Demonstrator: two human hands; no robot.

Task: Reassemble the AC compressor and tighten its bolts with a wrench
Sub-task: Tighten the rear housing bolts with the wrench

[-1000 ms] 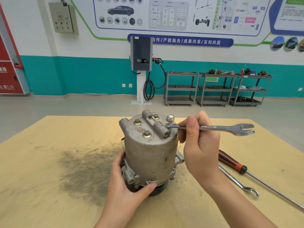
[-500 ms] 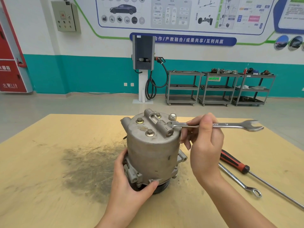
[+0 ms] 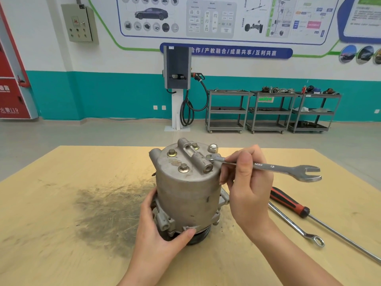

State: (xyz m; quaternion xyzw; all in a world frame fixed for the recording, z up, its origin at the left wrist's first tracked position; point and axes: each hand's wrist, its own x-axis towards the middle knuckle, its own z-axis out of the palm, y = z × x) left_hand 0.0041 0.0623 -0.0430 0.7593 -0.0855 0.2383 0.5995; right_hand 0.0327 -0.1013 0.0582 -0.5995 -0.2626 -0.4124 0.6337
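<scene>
compressor point(image 3: 186, 193): stood upright mid-worktop point(image 3: 61, 203)
left hand point(image 3: 158, 234): wrapped round its base
right hand point(image 3: 247, 188): wrench point(image 3: 268, 167) gripped, ring end set on a top bolt point(image 3: 212, 156)

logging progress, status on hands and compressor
Left hand steadies compressor base. Right hand holds wrench, ring end on top bolt. Nothing blocking.

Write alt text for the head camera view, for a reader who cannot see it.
A person's right hand holds a combination wrench with its ring end on a bolt atop an upright AC compressor, while the left hand grips its base. A red-handled screwdriver lies on the wooden table.
</scene>
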